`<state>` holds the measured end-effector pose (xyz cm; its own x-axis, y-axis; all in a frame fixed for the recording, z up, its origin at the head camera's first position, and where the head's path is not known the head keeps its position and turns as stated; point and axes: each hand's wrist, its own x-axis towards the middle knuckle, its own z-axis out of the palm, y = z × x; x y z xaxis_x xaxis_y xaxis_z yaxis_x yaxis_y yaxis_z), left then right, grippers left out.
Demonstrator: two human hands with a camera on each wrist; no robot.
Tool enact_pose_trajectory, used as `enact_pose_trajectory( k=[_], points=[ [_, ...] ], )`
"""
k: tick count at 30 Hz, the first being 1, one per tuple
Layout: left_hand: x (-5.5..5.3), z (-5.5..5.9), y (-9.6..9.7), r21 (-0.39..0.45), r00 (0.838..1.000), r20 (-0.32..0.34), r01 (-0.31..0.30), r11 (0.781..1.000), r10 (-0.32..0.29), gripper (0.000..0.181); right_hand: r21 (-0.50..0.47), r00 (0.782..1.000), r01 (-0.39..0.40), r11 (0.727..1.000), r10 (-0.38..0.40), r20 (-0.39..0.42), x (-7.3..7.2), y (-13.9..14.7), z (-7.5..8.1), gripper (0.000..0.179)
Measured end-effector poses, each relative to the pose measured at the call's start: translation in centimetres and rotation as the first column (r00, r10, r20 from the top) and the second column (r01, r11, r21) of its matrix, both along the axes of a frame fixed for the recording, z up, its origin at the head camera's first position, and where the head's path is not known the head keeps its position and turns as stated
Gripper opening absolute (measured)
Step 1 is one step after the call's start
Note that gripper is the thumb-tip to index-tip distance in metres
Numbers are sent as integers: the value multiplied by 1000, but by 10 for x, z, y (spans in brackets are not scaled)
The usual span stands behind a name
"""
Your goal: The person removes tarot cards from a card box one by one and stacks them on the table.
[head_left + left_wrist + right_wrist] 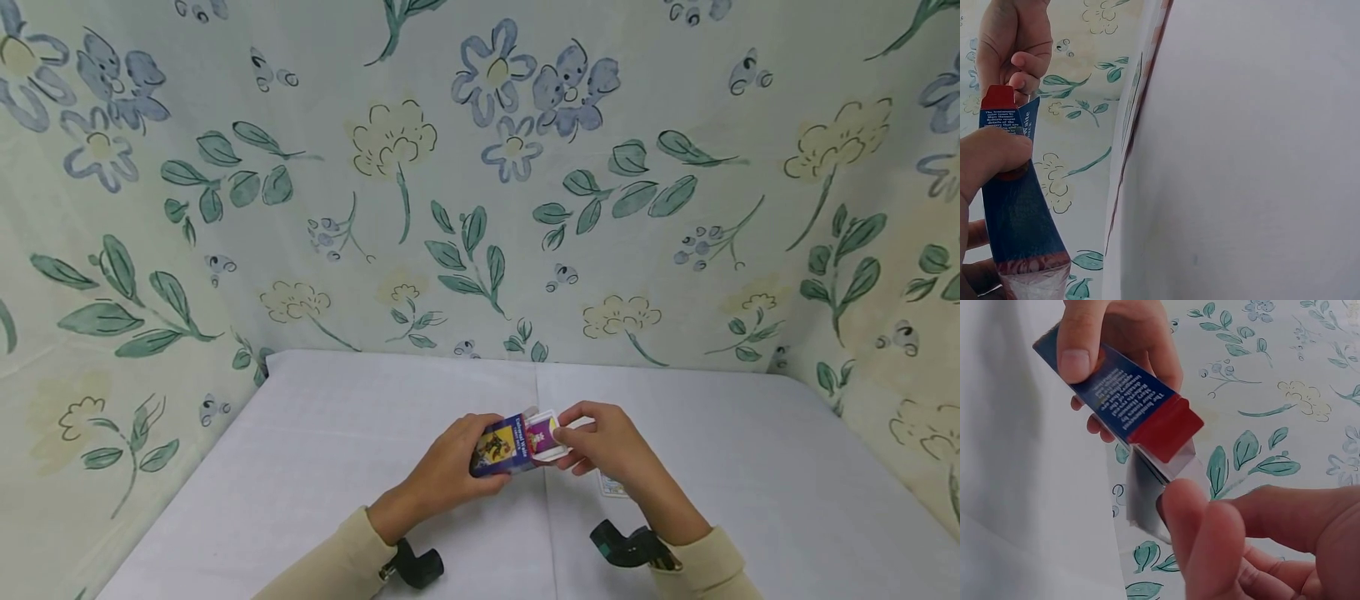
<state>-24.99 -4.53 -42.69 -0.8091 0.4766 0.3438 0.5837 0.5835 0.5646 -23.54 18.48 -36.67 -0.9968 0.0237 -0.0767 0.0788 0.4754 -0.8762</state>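
My left hand [450,458] grips a dark blue card box [498,447] printed "Universal Waite", with a yellow picture on its front. The box lies tilted above the table, its open end toward the right hand. A red end flap [1166,431] stands folded out there. From that end stick out cards [542,436], the top one purple with a white border. My right hand [611,442] pinches their outer end between thumb and fingers. In the left wrist view, crumpled clear wrap [1038,284] hangs at the box's other end.
A card [612,486] lies on the white-covered table [337,417], partly hidden under the right forearm. Behind and at both sides hangs a floral cloth [480,250]. Black wrist mounts [626,543] stick out from the cuffs.
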Motion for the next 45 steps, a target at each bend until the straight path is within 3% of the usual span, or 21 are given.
enact_pose_trajectory(
  k=[11, 28, 45],
  points=[
    [-1, 0, 0, 1, 1000, 3, -9, 1000, 9, 74, -19, 1000, 25, 1000, -25, 3, 0, 9, 6, 28],
    [-4, 3, -3, 16, 999, -51, 1, 1000, 0, 74, -1, 999, 39, 999, -39, -34, -2, 32, 14, 34],
    [-4, 6, -4, 12, 999, -20, -27, 1000, 27, 73, -8, 998, 28, 1000, -29, -48, 1, 57, 24, 38]
  ],
)
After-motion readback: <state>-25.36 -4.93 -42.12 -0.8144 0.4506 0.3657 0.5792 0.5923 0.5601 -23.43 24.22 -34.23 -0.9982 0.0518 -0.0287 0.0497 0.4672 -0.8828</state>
